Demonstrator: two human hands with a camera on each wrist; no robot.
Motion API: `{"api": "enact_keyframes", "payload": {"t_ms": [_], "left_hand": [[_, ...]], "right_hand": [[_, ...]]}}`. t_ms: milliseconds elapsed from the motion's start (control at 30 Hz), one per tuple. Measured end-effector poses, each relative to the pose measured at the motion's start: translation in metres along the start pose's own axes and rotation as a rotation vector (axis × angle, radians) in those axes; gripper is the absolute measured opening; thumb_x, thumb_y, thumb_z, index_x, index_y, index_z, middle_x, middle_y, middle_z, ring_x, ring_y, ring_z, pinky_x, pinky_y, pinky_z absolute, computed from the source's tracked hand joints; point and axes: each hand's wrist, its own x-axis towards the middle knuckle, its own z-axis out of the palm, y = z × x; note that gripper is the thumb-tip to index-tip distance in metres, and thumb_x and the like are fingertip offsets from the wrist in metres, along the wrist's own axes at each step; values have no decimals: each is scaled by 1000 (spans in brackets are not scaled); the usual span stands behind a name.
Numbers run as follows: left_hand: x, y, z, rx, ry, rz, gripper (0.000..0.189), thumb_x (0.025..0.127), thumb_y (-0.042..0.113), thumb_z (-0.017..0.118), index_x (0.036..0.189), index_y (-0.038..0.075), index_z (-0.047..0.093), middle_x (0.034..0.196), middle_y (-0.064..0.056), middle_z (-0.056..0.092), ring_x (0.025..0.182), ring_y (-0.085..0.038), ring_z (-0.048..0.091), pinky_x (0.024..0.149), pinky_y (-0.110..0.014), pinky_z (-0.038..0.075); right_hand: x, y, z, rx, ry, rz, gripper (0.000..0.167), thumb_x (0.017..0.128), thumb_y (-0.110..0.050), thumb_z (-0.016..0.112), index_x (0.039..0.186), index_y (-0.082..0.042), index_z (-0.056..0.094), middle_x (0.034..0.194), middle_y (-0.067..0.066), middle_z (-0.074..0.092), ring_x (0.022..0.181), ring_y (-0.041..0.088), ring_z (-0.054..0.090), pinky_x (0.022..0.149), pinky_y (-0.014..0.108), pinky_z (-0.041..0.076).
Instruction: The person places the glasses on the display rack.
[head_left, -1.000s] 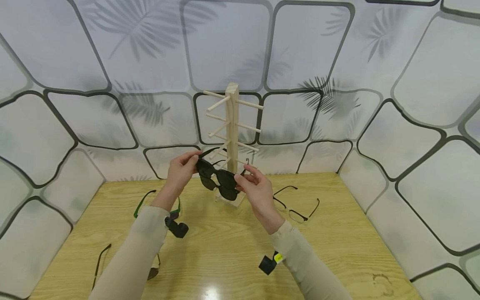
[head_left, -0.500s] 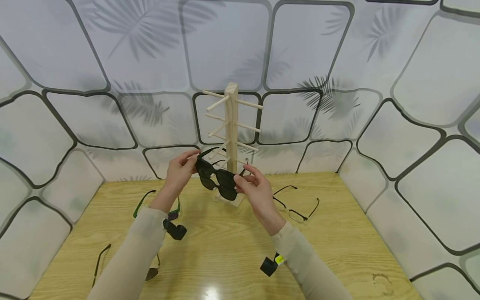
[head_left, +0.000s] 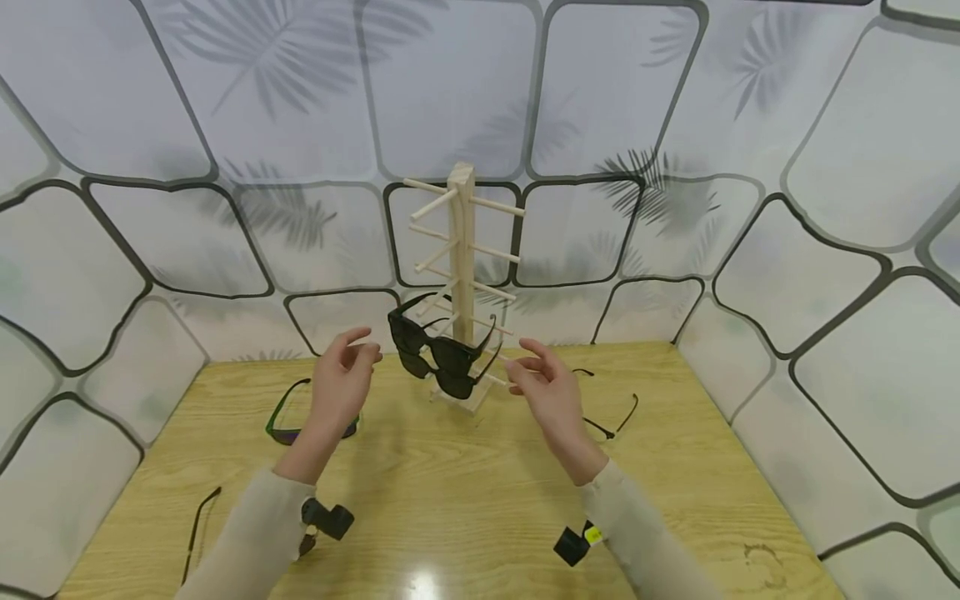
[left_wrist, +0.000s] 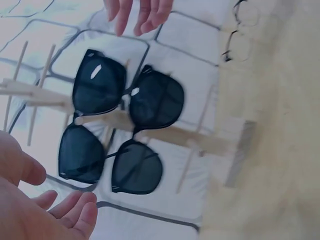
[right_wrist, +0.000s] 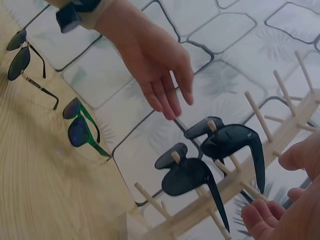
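Two pairs of black sunglasses hang one above the other on the lower pegs of a wooden glasses rack [head_left: 462,250]. The upper pair of sunglasses [head_left: 452,354] partly covers the lower pair of sunglasses [head_left: 454,386] in the head view. Both pairs face front, and their temples reach back past the post, as the right wrist view shows. My left hand [head_left: 341,383] is left of the frames, fingers relaxed and holding nothing. On the other side, my right hand [head_left: 553,396] is a little apart from the temples, its fingers loosely bent around nothing.
Green-framed sunglasses [right_wrist: 77,131] lie on the wooden table [head_left: 450,508] at left, with thin-framed sunglasses [right_wrist: 20,62] nearer the front. Eyeglasses [head_left: 609,433] lie at right, partly behind my right hand. Patterned fabric walls [head_left: 787,333] enclose the back and sides.
Both hands have let go of the upper sunglasses and moved apart, the left hand leftward and the right hand rightward. The sunglasses stay hanging on the rack.
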Motion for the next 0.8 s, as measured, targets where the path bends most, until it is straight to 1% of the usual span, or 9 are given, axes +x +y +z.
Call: {"api": "enact_keyframes", "payload": {"t_ms": [67,167,233,300,367,467,567,667,800], "left_hand": [[-8,-6,4,-13,12,-6,38,112,24,51,148,11,59,128,-20,73,117,-31,71,89,-18,54],[-21,-17,11,-23,-1,-16,33,112,21,53,141,10,64,126,-18,74,115,-31,72,86,-14,54],[-31,-24,17,-28,-27,-14,31,112,20,54,138,8,66,125,-18,74,114,-32,73,85,-15,55],[-40,-30,23,-30,-54,-1,28,111,18,57,135,8,68,121,-16,75,111,-32,73,84,-17,55],[-47,-36,32,-32,-79,18,26,109,16,60,131,8,71,115,-14,77,107,-29,74,83,-20,56],[-57,-41,45,-51,-133,40,23,107,15,64,127,9,74,108,-10,77,100,-19,73,81,-22,56],[-63,-44,57,-65,-207,57,23,105,15,67,126,10,74,107,-7,76,98,-12,72,84,-24,56],[-66,-44,69,-72,-280,71,26,104,15,69,129,9,73,110,-7,76,100,-14,72,86,-25,56],[-67,-45,84,-80,-376,94,33,104,16,68,136,6,69,117,-14,75,107,-24,73,90,-26,57]], "right_hand": [[-1,4,-8,-20,16,10,47,102,-14,71,147,-11,60,120,16,72,90,8,70,87,34,63],[-3,9,-19,-35,28,30,45,103,-15,70,146,-11,61,122,15,71,92,8,69,86,32,63],[-4,13,-26,-44,34,44,44,103,-15,69,146,-11,61,123,15,70,92,8,69,85,30,62],[-6,16,-33,-58,38,62,43,104,-17,68,146,-11,61,124,15,69,92,7,69,84,27,61],[-7,21,-41,-72,48,77,41,104,-18,68,145,-12,62,125,15,69,91,5,69,84,25,61],[-10,28,-52,-88,68,90,39,105,-18,67,144,-11,62,126,15,68,91,2,68,84,26,61],[-13,34,-63,-92,94,96,39,105,-17,67,143,-10,63,124,15,68,90,2,67,83,26,61],[-15,42,-74,-99,121,113,40,105,-19,67,144,-9,62,122,11,69,89,2,66,81,22,61],[-17,51,-88,-117,165,138,40,106,-19,67,143,-7,62,120,8,70,87,-1,66,78,19,59]]}}
